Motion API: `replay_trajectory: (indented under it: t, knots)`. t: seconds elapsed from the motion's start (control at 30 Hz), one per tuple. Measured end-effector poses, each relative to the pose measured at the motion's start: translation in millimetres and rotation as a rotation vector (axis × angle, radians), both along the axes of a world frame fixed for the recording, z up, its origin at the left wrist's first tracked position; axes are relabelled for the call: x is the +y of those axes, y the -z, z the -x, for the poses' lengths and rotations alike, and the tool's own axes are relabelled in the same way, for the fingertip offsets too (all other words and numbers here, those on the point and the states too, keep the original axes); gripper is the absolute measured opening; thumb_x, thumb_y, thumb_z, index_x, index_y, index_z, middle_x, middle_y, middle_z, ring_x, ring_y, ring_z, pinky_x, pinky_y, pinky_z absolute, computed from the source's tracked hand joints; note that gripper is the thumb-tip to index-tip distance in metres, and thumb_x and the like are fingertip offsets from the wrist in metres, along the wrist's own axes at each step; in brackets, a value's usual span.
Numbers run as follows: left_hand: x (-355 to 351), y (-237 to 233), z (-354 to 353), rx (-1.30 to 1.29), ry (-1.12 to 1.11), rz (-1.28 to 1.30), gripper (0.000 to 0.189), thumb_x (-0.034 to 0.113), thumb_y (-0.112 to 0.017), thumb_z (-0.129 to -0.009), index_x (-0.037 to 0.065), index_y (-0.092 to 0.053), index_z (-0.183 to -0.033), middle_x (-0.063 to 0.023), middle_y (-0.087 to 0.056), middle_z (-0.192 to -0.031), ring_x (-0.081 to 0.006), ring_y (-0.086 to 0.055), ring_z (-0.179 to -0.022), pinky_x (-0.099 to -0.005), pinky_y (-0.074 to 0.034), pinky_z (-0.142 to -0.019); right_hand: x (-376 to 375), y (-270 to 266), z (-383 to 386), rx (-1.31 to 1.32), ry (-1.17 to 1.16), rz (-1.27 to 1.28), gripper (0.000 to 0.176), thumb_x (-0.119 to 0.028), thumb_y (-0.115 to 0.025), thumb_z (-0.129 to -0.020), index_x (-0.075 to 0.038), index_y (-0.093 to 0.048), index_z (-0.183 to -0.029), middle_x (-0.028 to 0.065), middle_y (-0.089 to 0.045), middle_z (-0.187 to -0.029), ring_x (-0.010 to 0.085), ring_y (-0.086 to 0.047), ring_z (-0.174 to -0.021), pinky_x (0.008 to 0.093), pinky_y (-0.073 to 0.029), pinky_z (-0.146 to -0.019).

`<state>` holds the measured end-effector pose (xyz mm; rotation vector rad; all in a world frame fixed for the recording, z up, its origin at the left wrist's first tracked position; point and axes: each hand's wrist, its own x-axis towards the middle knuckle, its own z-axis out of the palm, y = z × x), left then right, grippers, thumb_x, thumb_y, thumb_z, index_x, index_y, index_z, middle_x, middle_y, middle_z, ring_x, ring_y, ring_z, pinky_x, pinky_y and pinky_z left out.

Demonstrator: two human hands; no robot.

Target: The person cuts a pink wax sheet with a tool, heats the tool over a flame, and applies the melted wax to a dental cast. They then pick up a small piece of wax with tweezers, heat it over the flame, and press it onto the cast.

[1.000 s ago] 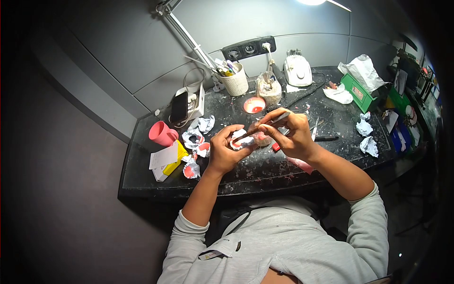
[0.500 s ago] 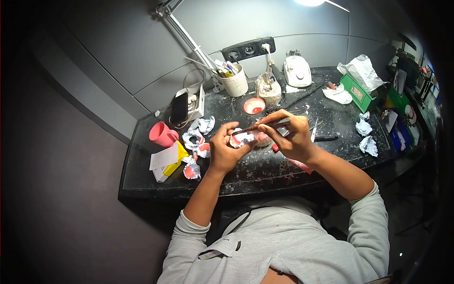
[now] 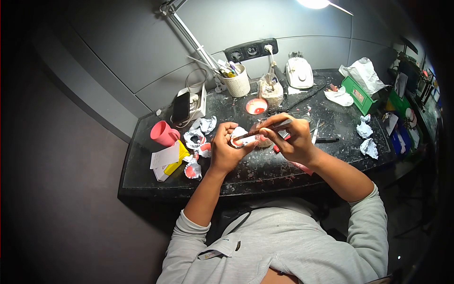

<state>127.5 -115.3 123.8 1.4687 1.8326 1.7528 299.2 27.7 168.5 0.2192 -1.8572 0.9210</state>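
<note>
My left hand (image 3: 226, 150) is wrapped round a small white and pink piece (image 3: 240, 137), holding it up over the dark desk. In my right hand (image 3: 293, 138) is a thin dark tool (image 3: 255, 132), gripped like a pen. Its tip reaches onto the piece. Behind my hands stands a round dish with red material (image 3: 257, 106). Several crumpled white and pink pieces lie left of my left hand, one of them a ring-shaped piece (image 3: 194, 139). A black pen (image 3: 327, 140) lies right of my right hand.
On the left are a pink mug (image 3: 164, 134), a yellow box (image 3: 178, 158) and a phone (image 3: 181, 108). Towards the back stand a pen holder (image 3: 237, 83), a bag-like container (image 3: 270, 90) and a white device (image 3: 300, 72). A green box (image 3: 358, 94) and crumpled white lumps (image 3: 368, 148) are on the right.
The held piece has turned so more of its inner side shows, and the tool tip now rests further down on it. The whole view has shifted slightly.
</note>
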Motion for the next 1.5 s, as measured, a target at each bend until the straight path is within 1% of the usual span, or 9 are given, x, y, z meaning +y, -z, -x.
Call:
replay_trajectory:
  t: [0.23, 0.4, 0.6, 0.87, 1.0, 1.3, 1.37, 1.4, 1.5]
  knots:
    - [2, 5, 3, 0.076, -0.018, 0.019, 0.069, 0.005, -0.092, -0.074, -0.001, -0.045, -0.125, -0.0089, -0.064, -0.099, -0.0133, -0.068, -0.089, -0.0257, -0.058, -0.076, -8, 3, 0, 0.077, 0.04, -0.094, 0.016, -0.002, -0.079, -0.087, 0.0, -0.07, -0.1, 0.0121, -0.077, -0.09, 0.0205, -0.077, -0.077, 0.0293, -0.06, -0.069]
    - [4, 8, 1, 0.006, 0.019, -0.105, 0.09, 0.007, -0.091, -0.075, 0.004, -0.026, -0.137, -0.0105, -0.059, -0.098, -0.016, -0.068, -0.087, -0.0269, -0.058, -0.074, -14, 8, -3, 0.095, 0.022, -0.185, 0.022, 0.0, -0.081, -0.083, 0.002, -0.07, -0.102, 0.0119, -0.076, -0.093, 0.0216, -0.076, -0.075, 0.031, -0.061, -0.065]
    - [5, 9, 3, -0.093, 0.034, -0.163, 0.088, 0.01, -0.09, -0.078, 0.005, -0.024, -0.136, -0.0109, -0.059, -0.096, -0.0164, -0.068, -0.085, -0.0267, -0.057, -0.074, -15, 13, -2, 0.158, 0.03, -0.335, 0.026, 0.0, -0.081, -0.083, 0.004, -0.068, -0.106, 0.0148, -0.076, -0.098, 0.0235, -0.077, -0.077, 0.0314, -0.062, -0.064]
    - [6, 9, 0, -0.051, -0.027, -0.159, 0.087, 0.005, -0.09, -0.076, 0.005, -0.026, -0.136, -0.0107, -0.059, -0.095, -0.0159, -0.067, -0.084, -0.026, -0.057, -0.072, -21, 12, -5, 0.189, 0.063, -0.476, 0.025, -0.001, -0.081, -0.083, 0.006, -0.067, -0.104, 0.0149, -0.076, -0.096, 0.0245, -0.077, -0.081, 0.0334, -0.064, -0.068]
    - [3, 6, -3, 0.09, -0.05, -0.156, 0.092, 0.0, -0.09, -0.073, 0.004, -0.025, -0.137, -0.0114, -0.059, -0.097, -0.0163, -0.067, -0.083, -0.0259, -0.056, -0.072, -23, 11, -5, 0.161, 0.093, -0.306, 0.02, -0.001, -0.081, -0.084, 0.005, -0.07, -0.099, 0.0142, -0.076, -0.091, 0.0232, -0.077, -0.076, 0.0308, -0.062, -0.065]
    - [1, 0, -8, 0.064, -0.066, -0.091, 0.094, 0.003, -0.091, -0.073, 0.006, -0.023, -0.139, -0.0124, -0.059, -0.098, -0.0173, -0.069, -0.087, -0.0269, -0.058, -0.076, -20, 4, -6, 0.069, 0.153, -0.012, 0.013, -0.002, -0.078, -0.088, 0.003, -0.071, -0.099, 0.0118, -0.077, -0.09, 0.0177, -0.078, -0.079, 0.026, -0.061, -0.065]
    - [2, -2, -8, 0.032, -0.036, -0.114, 0.093, 0.002, -0.09, -0.074, 0.006, -0.024, -0.139, -0.0124, -0.059, -0.099, -0.017, -0.068, -0.087, -0.0265, -0.058, -0.076, -17, 4, -5, 0.033, 0.075, 0.174, 0.012, -0.002, -0.077, -0.089, 0.003, -0.071, -0.099, 0.0111, -0.077, -0.09, 0.0175, -0.078, -0.08, 0.0255, -0.061, -0.065]
    - [2, -2, -8, 0.0, -0.005, -0.137, 0.092, 0.002, -0.09, -0.075, 0.007, -0.024, -0.139, -0.0125, -0.059, -0.099, -0.0168, -0.068, -0.087, -0.0262, -0.058, -0.075, -12, 3, -4, 0.078, 0.132, 0.042, 0.012, -0.003, -0.077, -0.089, 0.003, -0.071, -0.098, 0.0112, -0.077, -0.091, 0.0174, -0.078, -0.08, 0.0252, -0.06, -0.065]
    - [2, -1, -5, -0.029, 0.034, -0.16, 0.092, 0.002, -0.09, -0.075, 0.007, -0.024, -0.139, -0.0127, -0.059, -0.1, -0.0164, -0.068, -0.087, -0.0258, -0.058, -0.075, -7, 2, -6, 0.065, 0.126, -0.004, 0.013, -0.003, -0.078, -0.089, 0.003, -0.071, -0.098, 0.0115, -0.077, -0.091, 0.0182, -0.078, -0.079, 0.0257, -0.06, -0.066]
